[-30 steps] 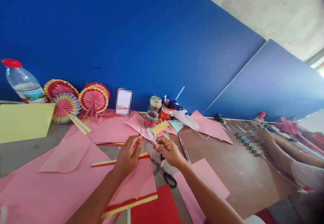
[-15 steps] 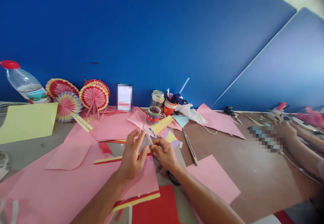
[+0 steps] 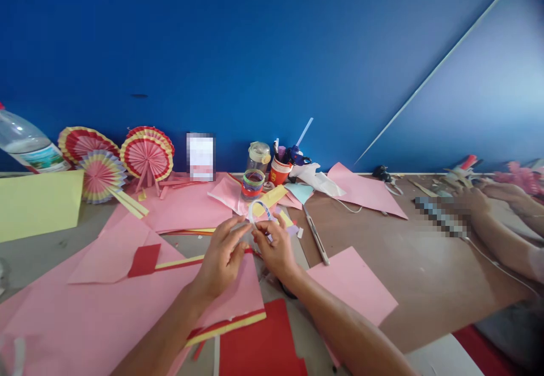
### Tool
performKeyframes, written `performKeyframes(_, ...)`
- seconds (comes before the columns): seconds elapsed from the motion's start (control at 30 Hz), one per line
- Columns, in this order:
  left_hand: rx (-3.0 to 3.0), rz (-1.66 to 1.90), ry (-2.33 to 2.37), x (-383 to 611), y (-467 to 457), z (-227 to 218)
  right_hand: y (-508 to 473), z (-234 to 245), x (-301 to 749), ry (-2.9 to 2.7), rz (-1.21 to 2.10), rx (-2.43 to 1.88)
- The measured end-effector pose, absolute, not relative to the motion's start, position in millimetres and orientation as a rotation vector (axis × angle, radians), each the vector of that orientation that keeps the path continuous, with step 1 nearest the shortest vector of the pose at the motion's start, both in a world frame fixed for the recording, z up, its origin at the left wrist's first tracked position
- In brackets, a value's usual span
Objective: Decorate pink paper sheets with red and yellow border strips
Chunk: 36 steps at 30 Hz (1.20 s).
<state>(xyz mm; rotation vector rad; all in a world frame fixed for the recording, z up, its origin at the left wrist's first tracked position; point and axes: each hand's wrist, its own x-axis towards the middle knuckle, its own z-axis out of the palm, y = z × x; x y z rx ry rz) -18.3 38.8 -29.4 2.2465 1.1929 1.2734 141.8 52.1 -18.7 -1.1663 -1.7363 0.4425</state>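
1. A white strip [image 3: 256,202] with blue print, bent into a loop, is held above the table, between the two hands.
2. By the right hand [image 3: 276,248], the strip is pinched between thumb and fingers.
3. The left hand [image 3: 223,251] is held just beside it, thumb and fingers parted; whether the strip is touched by its fingertips cannot be told.
4. The edged pink sheet [image 3: 242,291], bordered in red and yellow, is partly hidden by the left hand and forearm.
5. A cutter knife [image 3: 317,234] is laid to the right of the right hand.
6. Behind the strip, a clear bottle [image 3: 258,158] is placed beside a red paper cup [image 3: 279,171].
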Motion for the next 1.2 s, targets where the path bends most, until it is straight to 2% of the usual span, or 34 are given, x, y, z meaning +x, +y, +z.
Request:
performKeyframes(0.33, 2.305, 1.275, 1.138, -13, 40, -38, 48, -16, 138, -1.875, 0.254, -1.104)
performKeyframes(0.77, 2.266, 1.278, 1.063, -8, 37, -39, 51, -19, 141, -1.835, 0.274, -1.173)
performKeyframes(1.2, 2.058, 1.38, 1.348, -13, 37, -26, 50, -20, 142, -1.934, 0.244, -1.119)
